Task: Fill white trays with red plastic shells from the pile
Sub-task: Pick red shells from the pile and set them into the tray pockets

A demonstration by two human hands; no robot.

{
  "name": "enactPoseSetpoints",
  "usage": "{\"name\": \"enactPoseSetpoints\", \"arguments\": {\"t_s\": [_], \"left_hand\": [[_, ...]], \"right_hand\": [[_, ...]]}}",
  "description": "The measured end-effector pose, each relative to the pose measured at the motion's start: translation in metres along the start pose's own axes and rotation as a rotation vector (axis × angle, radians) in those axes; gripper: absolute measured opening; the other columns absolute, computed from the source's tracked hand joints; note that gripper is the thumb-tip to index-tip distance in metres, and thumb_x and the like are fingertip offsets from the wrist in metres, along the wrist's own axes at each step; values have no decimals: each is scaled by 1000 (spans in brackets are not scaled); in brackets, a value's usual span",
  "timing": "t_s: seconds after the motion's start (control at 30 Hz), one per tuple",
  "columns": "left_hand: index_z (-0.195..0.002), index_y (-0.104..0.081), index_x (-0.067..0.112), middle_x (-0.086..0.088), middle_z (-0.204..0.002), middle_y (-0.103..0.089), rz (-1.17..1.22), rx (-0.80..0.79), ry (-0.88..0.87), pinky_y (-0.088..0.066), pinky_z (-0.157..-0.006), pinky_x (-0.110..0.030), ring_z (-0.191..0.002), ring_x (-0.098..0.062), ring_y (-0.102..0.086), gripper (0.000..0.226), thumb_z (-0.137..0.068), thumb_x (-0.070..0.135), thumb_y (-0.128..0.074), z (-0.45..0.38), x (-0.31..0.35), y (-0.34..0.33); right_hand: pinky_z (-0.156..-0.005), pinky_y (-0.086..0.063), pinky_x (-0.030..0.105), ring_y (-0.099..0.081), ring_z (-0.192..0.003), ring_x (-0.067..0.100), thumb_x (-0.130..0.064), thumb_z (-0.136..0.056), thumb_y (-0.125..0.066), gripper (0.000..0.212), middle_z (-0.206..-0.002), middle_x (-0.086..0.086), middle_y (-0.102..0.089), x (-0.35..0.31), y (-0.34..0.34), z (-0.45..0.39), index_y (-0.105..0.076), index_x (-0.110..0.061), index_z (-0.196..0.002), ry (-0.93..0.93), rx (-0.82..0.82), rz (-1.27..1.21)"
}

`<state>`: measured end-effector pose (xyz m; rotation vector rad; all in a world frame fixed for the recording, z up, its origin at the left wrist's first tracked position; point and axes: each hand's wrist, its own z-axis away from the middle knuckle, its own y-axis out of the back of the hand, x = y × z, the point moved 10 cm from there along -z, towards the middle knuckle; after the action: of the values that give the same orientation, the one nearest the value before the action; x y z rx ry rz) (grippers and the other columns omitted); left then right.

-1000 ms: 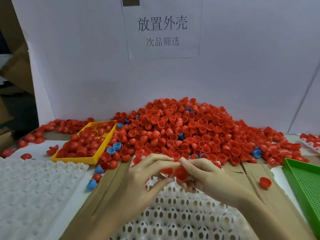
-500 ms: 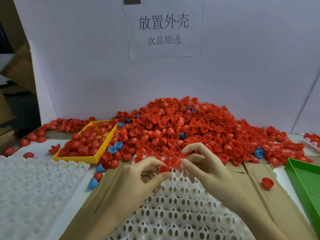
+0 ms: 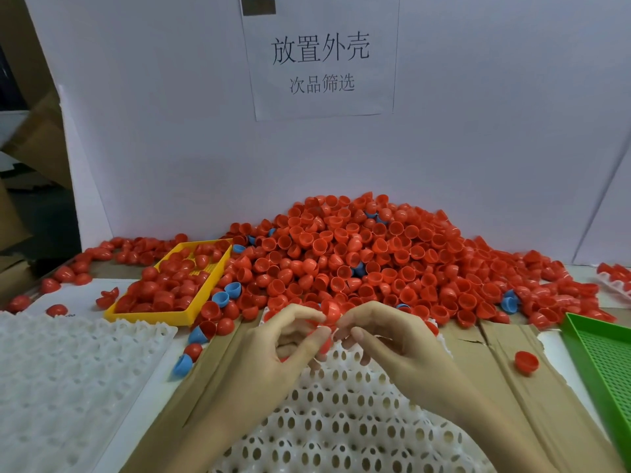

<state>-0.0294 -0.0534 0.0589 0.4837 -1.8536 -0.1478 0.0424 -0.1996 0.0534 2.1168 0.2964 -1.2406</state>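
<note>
Cardboard bench (image 3: pixel 512 387), hands (image 3: pixel 327 339) at pile (image 3: pixel 358 261) edge

single head-worn view, looking forward and down, close over hands, pile (image 3: pixel 358 261) just beyond

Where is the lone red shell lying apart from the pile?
In the head view, the lone red shell lies on the brown cardboard at the right, just left of the green tray and right of the right hand.
</note>
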Motion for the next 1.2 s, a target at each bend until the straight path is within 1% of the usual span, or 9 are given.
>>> {"name": "enactPoseSetpoints", "arguments": {"t_s": [0.2,0.37,0.57,0.63,0.77,0.9,1.03,1.13,1.2], "left_hand": [[-113,-69,40,19,-111,-73,-82,78,-5,-56,-89,-16,-107,-1,-69,27,-89,31,-77,-13,-38,24],[-107,-71,39,22,-104,-73,-158,224,-1,-53,-78,-6,-100,5,-69,36,-75,53,-82,-17,-55,44],[-93,-75,49,33,-90,-72,-405,206,19,-58,-79,-17,-91,12,-68,29,-70,66,-71,-17,-54,38],[-85,-76,46,27,-87,-73,-462,210,35,-58,-76,-21,-87,11,-68,31,-67,71,-69,-17,-50,34],[-84,-77,44,18,-92,-63,-580,195,7,-54,-72,-13,-81,6,-63,13,-74,51,-81,-20,-37,27],[-86,-80,25,18,-86,-61,-656,134,-116,-44,-76,-10,-87,1,-58,7,-81,26,-85,-22,-23,21],[-95,-79,24,17,-88,-67,-860,-19,-210,-46,-80,-15,-96,-5,-51,7,-90,28,-76,-22,-17,2],[-86,-80,29,19,-83,-62,-933,-73,-239,-30,-51,0,-86,-3,-54,14,-76,27,-89,-17,-11,-11],[-93,-80,35,21,-93,-57,-993,-58,-231,-34,-49,-2,-93,1,-50,13,-81,32,-85,-18,-9,-15]], "right_hand": [[-75,-61,34,-74,-95,18,-1,-104,-54,26,-101,2,-76,7,30,-3,-74,-16,-106,-33,111,-42],[-78,-60,27,-74,-93,16,1,-103,-53,28,-100,-2,-77,11,62,-3,-76,-16,-104,-37,217,-30],[-73,-60,25,-75,-89,22,0,-103,-52,29,-94,5,-77,39,102,5,-77,-14,-100,-143,413,-129],[-71,-60,26,-75,-89,25,-1,-104,-52,27,-94,6,-78,49,108,7,-77,-12,-102,-186,456,-170],[-72,-58,27,-75,-88,25,-2,-104,-52,26,-93,7,-78,55,114,9,-76,-11,-103,-222,495,-204],[-71,-59,28,-74,-85,22,-1,-104,-51,26,-91,8,-78,52,119,9,-76,-10,-103,-215,509,-233],[-75,-57,31,-73,-85,23,0,-105,-51,26,-94,13,-77,56,126,12,-75,-7,-105,-228,542,-255],[-73,-56,29,-73,-85,22,0,-105,-51,25,-95,14,-77,60,132,13,-76,-7,-104,-249,576,-277],[-71,-56,27,-73,-84,21,-1,-104,-52,25,-94,12,-78,61,136,15,-76,-8,-103,-255,591,-277]]}}
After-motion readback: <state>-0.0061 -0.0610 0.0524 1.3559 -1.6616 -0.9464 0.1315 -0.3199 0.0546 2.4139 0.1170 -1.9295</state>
